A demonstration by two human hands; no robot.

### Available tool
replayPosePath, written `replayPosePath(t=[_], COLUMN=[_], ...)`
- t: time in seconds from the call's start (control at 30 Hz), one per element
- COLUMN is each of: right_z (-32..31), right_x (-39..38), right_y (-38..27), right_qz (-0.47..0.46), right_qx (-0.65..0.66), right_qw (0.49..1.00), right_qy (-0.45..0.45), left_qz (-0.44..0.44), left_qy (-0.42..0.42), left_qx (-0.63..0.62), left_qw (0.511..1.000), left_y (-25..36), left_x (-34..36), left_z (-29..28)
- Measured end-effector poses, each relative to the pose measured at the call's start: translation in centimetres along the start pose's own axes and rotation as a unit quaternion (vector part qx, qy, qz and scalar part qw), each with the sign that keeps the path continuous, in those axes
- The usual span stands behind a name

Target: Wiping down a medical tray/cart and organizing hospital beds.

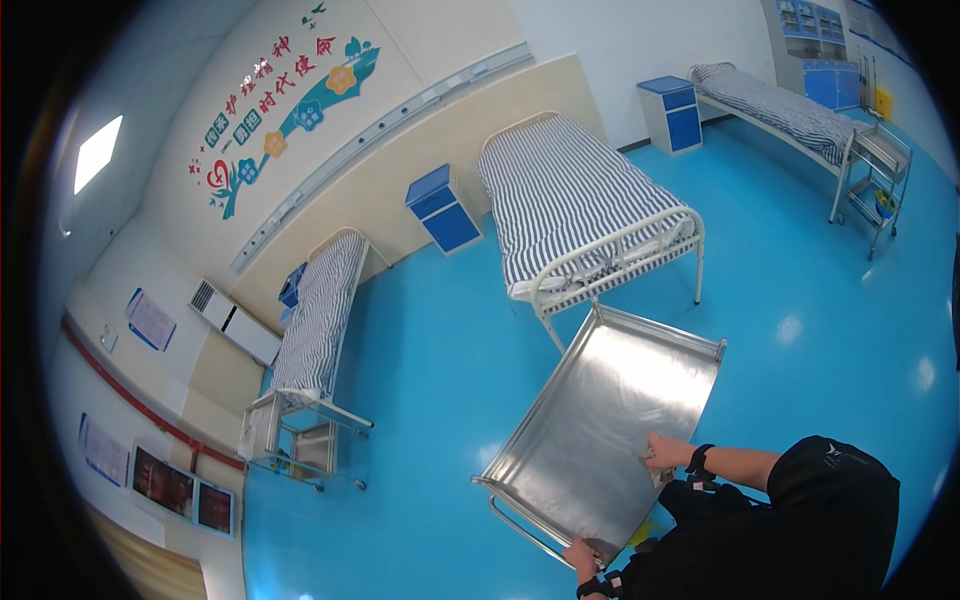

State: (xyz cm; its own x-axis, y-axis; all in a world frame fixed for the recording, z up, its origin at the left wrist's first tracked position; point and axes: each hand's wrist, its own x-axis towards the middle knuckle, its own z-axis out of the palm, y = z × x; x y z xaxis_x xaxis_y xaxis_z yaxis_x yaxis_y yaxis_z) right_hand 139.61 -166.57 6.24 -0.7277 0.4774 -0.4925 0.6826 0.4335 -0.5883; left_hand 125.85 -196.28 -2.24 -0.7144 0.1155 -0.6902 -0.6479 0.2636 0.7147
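In the head view, a steel cart (600, 420) stands at the lower middle, its bare top facing up and turned at a slant to the wearer. The right hand (665, 453) is on this top near the wearer's side, fingers curled in a nearly closed grip over what looks like a pale, crumpled cloth (658, 474). The left hand (581, 553) touches the near corner; whether its fingers wrap the edge or merely rest there cannot be told.

Contact would probably be more even with the cloth spread flat under the palm rather than bunched in the fingers. Light, steady pressure should suit the smooth metal, and the left hand at the corner could brace the cart against rolling. The raised edges and corners seem to call for a fingertip behind the cloth.

The steel is shiny, with a soft glare toward its far end. A yellow object (642, 532), too hidden to identify, shows below the near edge. Beyond, the glossy blue floor (420, 400) reaches a middle bed (590, 210) in striped bedding, just past the cart's far corner. A left bed (320, 315) and a right bed (770, 105) match it, and a blue-fronted cabinet (445, 215) stands by the wall.
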Motion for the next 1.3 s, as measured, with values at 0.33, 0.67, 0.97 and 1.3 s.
replayPosePath(t=[0.33, 0.67, 0.97, 1.3], right_z=[0.0, -0.7, -1.2, -1.3], right_x=[-0.1, -0.4, -0.6, -0.6], right_y=[-0.5, -0.6, -1.2, -0.4], right_qz=[-0.019, -0.003, -0.001, -0.018], right_qx=[0.008, 0.041, 0.039, 0.05], right_qw=[1.0, 0.999, 0.999, 0.998], right_qy=[0.002, -0.03, -0.027, -0.014], left_qz=[-0.013, 0.024, 0.023, 0.018], left_qy=[-0.002, 0.04, 0.049, 0.01], left_qx=[-0.043, -0.023, -0.029, 0.012], left_qw=[0.999, 0.999, 0.998, 1.0], left_y=[-2.7, 1.8, 1.3, 2.0], left_x=[2.7, -3.6, -2.8, -3.2], left_z=[-1.3, 0.0, -0.5, 0.0])
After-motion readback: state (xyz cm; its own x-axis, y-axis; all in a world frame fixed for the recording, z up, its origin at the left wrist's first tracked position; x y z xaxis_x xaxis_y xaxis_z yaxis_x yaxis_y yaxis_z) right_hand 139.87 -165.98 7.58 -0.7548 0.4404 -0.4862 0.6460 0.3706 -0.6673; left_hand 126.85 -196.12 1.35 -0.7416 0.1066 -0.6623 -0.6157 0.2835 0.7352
